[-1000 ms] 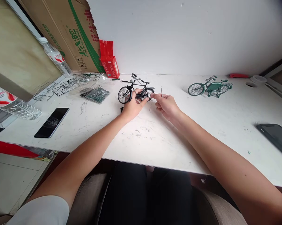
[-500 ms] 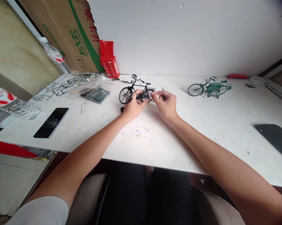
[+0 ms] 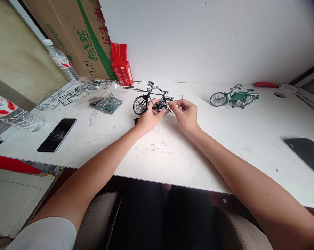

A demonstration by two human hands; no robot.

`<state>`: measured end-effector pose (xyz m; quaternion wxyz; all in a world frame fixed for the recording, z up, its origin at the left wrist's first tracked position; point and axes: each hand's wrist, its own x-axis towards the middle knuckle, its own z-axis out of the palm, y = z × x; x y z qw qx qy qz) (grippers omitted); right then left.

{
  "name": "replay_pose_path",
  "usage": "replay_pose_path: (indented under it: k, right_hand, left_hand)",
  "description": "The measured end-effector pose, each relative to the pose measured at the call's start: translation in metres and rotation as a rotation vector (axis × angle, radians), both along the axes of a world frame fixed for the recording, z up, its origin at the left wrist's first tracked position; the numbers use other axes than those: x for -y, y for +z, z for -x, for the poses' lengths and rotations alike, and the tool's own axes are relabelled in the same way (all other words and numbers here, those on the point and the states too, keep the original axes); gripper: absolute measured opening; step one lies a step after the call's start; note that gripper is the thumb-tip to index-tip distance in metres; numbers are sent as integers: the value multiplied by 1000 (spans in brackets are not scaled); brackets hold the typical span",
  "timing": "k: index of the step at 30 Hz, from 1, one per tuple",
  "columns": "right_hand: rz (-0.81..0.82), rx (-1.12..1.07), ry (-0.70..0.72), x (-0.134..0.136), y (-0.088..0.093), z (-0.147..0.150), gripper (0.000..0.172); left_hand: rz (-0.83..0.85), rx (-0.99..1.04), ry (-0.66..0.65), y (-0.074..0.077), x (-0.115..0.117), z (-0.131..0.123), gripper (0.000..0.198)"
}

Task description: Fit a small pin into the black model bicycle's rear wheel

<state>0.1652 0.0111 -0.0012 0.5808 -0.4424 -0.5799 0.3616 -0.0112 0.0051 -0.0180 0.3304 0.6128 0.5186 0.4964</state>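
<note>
A black model bicycle [image 3: 155,98] is upright near the middle of the white table, its front wheel pointing left. My left hand [image 3: 149,119] is closed around its lower frame by the pedals and rear wheel. At the bicycle's rear, the thumb and forefinger of my right hand [image 3: 186,114] pinch close to the back wheel; whatever lies between those fingertips is too small to make out. A slim dark tool [image 3: 183,102] pokes up from the curled fingers of the same hand. Part of the rear wheel is hidden by my fingers.
A green model bicycle [image 3: 235,96] stands to the right. Leftward lie a plastic bag of green parts [image 3: 106,104], thin part frames [image 3: 75,93] and a phone [image 3: 57,135]. Behind are a red box [image 3: 122,73], a cardboard box [image 3: 75,38] and bottles [image 3: 61,62]. A dark flat object [image 3: 306,152] rests far right.
Both hands keep their hold at the bicycle almost unchanged. The whole view has shifted very slightly.
</note>
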Motion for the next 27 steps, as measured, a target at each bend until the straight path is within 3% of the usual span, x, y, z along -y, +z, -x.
replay_pose_path:
  k: [9,17,27]
  right_hand:
    - [-12,-66,-14,-5,-1,-6,61]
    - [237,-206,337,-14,9,-23,69]
    - [315,-273,455,-14,12,-28,65]
  left_hand:
    - [5,-84,38,13,7,0,37]
    - [-8,-99,21,9,5,1,40]
    - [-40,-35,-34,-1,-3,3,43]
